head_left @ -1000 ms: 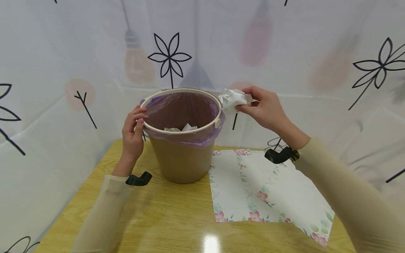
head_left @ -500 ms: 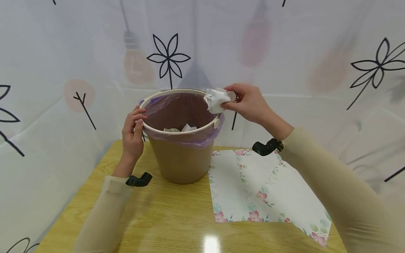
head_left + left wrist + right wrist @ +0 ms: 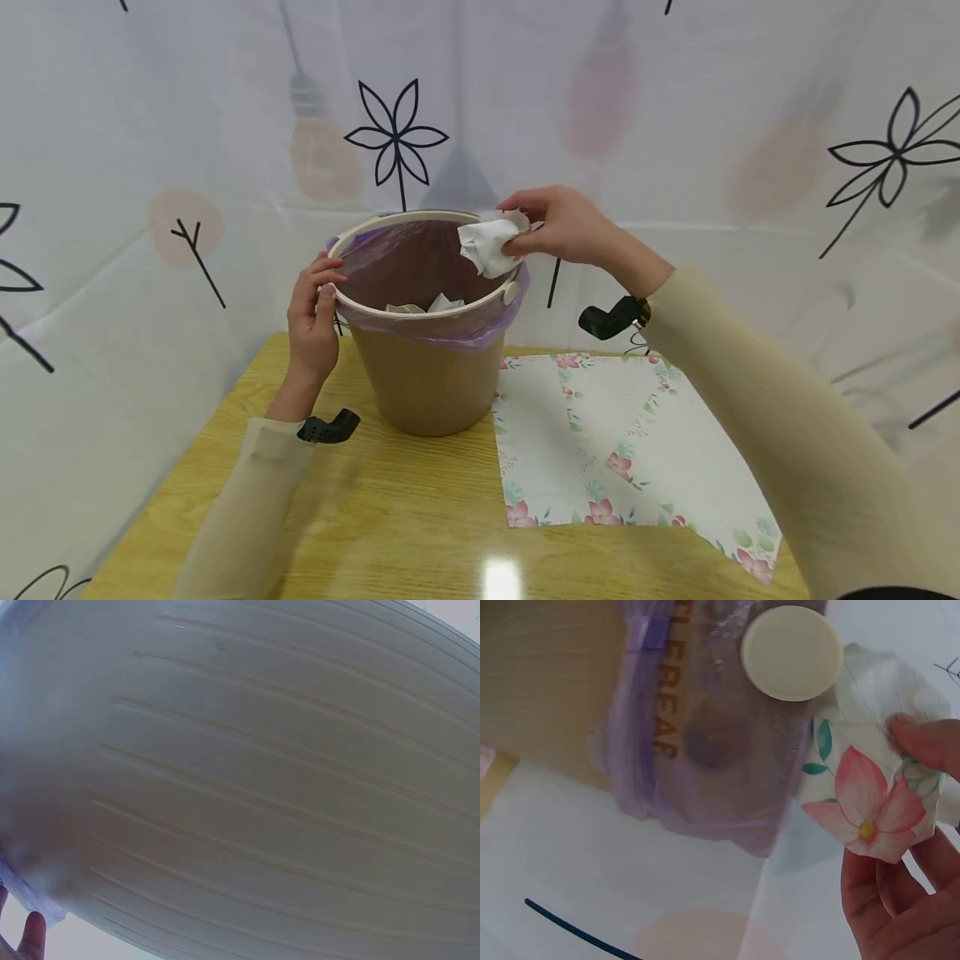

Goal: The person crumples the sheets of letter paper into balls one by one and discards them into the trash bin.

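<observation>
A brown trash can (image 3: 427, 375) with a cream rim stands upright on the table, lined with a purple plastic bag (image 3: 472, 333) folded out over the rim. My left hand (image 3: 311, 321) grips the rim at its left side, fingers over the edge. In the left wrist view the ribbed can wall (image 3: 285, 780) fills most of the picture, with fingertips at the lower left corner. My right hand (image 3: 558, 223) pinches a crumpled sheet of paper (image 3: 486, 247) over the right part of the can's opening. The right wrist view shows a pink flower printed on this paper (image 3: 870, 810).
Crumpled paper pieces (image 3: 442, 304) lie inside the can. Flat flower-bordered sheets (image 3: 570, 442) overlap on the wooden table (image 3: 405, 517) to the can's right. A patterned white curtain (image 3: 525, 100) hangs behind the table.
My right hand has moved left with the crumpled paper, from beside the can's right rim to over its opening. My left hand has stayed on the rim.
</observation>
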Available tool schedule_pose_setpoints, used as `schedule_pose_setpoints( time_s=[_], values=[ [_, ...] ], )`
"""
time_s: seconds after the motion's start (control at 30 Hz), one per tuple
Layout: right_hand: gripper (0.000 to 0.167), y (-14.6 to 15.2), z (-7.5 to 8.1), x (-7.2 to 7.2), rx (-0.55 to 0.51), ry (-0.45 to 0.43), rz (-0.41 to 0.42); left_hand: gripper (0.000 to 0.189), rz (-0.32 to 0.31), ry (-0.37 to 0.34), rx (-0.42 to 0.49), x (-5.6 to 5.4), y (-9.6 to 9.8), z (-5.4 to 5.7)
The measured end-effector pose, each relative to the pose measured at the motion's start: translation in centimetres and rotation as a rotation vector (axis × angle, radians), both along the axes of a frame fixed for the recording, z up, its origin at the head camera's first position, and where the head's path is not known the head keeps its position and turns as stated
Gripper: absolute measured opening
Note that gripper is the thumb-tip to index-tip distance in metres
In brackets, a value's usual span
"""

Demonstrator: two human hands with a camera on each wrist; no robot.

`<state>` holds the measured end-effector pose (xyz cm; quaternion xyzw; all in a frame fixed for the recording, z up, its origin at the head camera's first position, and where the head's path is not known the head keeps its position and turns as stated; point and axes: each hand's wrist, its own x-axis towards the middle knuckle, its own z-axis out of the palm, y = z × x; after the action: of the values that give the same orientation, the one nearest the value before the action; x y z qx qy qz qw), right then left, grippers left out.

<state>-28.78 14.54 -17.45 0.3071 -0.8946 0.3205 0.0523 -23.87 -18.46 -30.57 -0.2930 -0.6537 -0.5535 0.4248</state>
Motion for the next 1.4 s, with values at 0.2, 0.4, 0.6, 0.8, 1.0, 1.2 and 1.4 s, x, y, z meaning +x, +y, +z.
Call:
schedule_pose_setpoints(
  time_s=[0.2, 0.4, 0.6, 0.8, 1.0, 1.2, 1.4],
  values=[
    [0.054, -0.9, 0.7, -0.9, 0.022, -0.173, 0.091, 0.023, -0.001, -0.007, -0.005, 0.0, -0.1, -0.1],
    [0.053, -1.8, 1.1, -1.7, 0.029, -0.314, 0.167, 0.024, -0.019, 0.002, 0.002, -0.2, -0.1, -0.3],
    [0.053, -2.6, 1.5, -2.1, 0.059, -0.340, 0.185, 0.024, -0.024, 0.012, 0.007, -0.4, -0.2, -0.4],
    [0.053, -3.0, 1.3, -2.5, 0.077, -0.374, 0.189, 0.024, -0.026, 0.023, 0.017, -0.6, -0.2, -0.6],
    [0.053, -2.9, 0.9, -2.6, 0.054, -0.383, 0.190, 0.024, -0.031, 0.042, 0.022, -0.8, -0.1, -0.5],
    [0.055, -2.7, 0.8, -2.7, 0.007, -0.392, 0.229, 0.023, -0.027, 0.042, 0.022, -0.7, 0.1, -0.5],
    [0.049, -2.2, 0.5, -2.8, -0.027, -0.376, 0.236, 0.023, -0.012, 0.045, 0.023, -0.8, 0.0, -0.6]
  ],
)
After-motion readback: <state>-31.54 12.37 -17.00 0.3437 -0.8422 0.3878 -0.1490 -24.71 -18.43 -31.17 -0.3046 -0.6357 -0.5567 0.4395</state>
